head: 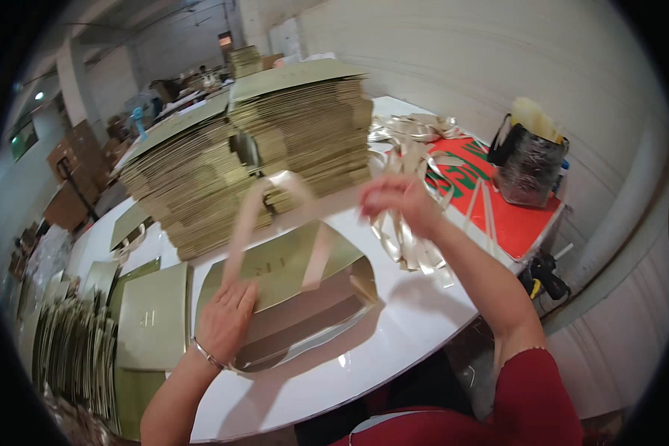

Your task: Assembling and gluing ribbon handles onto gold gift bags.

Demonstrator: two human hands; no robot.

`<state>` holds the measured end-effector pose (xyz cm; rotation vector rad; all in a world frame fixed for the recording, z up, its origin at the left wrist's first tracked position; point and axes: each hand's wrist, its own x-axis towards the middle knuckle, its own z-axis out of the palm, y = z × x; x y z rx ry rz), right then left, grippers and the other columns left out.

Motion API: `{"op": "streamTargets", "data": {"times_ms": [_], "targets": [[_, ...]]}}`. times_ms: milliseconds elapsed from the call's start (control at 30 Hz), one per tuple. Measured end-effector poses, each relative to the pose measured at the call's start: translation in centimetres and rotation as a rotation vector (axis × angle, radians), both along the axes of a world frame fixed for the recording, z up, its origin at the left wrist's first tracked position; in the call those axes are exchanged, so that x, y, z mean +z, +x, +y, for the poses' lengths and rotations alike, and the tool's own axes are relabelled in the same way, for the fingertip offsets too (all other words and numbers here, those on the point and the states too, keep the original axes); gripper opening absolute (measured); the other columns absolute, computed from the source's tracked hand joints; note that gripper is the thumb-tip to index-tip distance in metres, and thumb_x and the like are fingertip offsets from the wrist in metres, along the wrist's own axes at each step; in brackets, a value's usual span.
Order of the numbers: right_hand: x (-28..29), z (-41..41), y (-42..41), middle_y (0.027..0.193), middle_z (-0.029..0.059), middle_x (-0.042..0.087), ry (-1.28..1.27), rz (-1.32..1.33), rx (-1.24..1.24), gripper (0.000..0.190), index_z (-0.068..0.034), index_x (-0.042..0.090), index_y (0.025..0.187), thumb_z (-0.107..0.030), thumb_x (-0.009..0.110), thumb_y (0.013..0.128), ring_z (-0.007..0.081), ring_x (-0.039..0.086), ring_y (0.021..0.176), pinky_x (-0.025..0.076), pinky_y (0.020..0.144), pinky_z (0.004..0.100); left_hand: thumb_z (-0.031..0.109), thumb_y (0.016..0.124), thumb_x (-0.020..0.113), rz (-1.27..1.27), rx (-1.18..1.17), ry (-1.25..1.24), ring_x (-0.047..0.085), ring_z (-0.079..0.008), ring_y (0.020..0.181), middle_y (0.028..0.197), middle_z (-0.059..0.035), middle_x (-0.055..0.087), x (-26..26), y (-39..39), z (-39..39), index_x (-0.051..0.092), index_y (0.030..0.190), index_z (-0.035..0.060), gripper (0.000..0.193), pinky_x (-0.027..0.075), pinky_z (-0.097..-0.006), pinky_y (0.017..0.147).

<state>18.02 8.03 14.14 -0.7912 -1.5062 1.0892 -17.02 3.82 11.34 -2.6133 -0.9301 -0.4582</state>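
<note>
A gold-green paper bag [290, 267] lies on its side on the white table, its mouth gaping towards me. A cream ribbon [243, 231] arches up from the bag's upper panel as a handle, blurred by motion. My left hand [227, 315] lies at the left of the bag's mouth, its fingers gripping the rim at one ribbon end. My right hand [398, 203] hovers to the right of the bag, beside a heap of loose satin ribbons [404, 240]. Its fingers are curled and blurred; whether anything small is in them cannot be made out.
Two tall stacks of flat gold bags [306, 134] stand behind the bag. At left are more bags [150, 318], several upright in a row. A plastic-wrapped container of glue sticks [527, 161] stands on a red sheet [521, 226]. A black glue gun [547, 279] hangs near the table's right edge.
</note>
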Motion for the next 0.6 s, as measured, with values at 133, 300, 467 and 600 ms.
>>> {"op": "streamTargets", "data": {"times_ms": [133,300,467,600], "targets": [[-8.4,2.5,10.4,0.076,0.0136,0.065,-0.211,-0.785,-1.097,0.025,0.001,0.064,0.080,-0.023,0.066,0.070,0.0238,0.062,0.070,0.048,0.064,0.0355,0.003,0.073,0.056,0.173,0.259,-0.294,0.059,-0.0305,0.095,0.098,-0.0173,0.060,-1.2,1.0,2.1,0.054,0.108,0.0027,0.035,0.047,-0.0347,0.081],[-16.2,0.7,14.4,0.073,0.0121,0.062,-0.362,-0.758,-1.180,0.026,0.001,0.063,0.084,-0.024,0.064,0.076,0.0259,0.062,0.072,0.050,0.067,0.0363,0.008,0.064,0.070,-0.008,0.099,0.309,0.063,-0.0326,0.085,0.090,-0.0142,0.065,-0.2,5.1,2.6,0.059,0.106,0.0074,0.043,0.049,-0.0392,0.074],[-11.9,-1.7,9.6,0.074,0.0097,0.061,-0.429,0.533,-0.298,0.022,0.003,0.058,0.099,-0.015,0.053,0.087,0.0212,0.063,0.075,0.051,0.074,0.0326,0.016,0.073,0.071,-0.686,-0.277,-0.605,0.060,-0.0286,0.095,0.096,-0.0137,0.064,-4.0,9.2,-1.9,0.064,0.099,0.0042,0.029,0.046,-0.0341,0.082],[-11.1,-7.5,-0.9,0.099,0.0154,0.063,-0.270,0.180,-0.259,0.026,0.004,0.055,0.107,-0.016,0.051,0.090,0.0197,0.063,0.085,0.050,0.080,0.0325,0.021,0.080,0.068,-1.285,-0.131,-1.121,0.060,-0.0154,0.077,0.079,-0.0054,0.066,-9.8,17.5,-2.8,0.069,0.087,0.0028,0.020,0.048,-0.0309,0.071]]}}
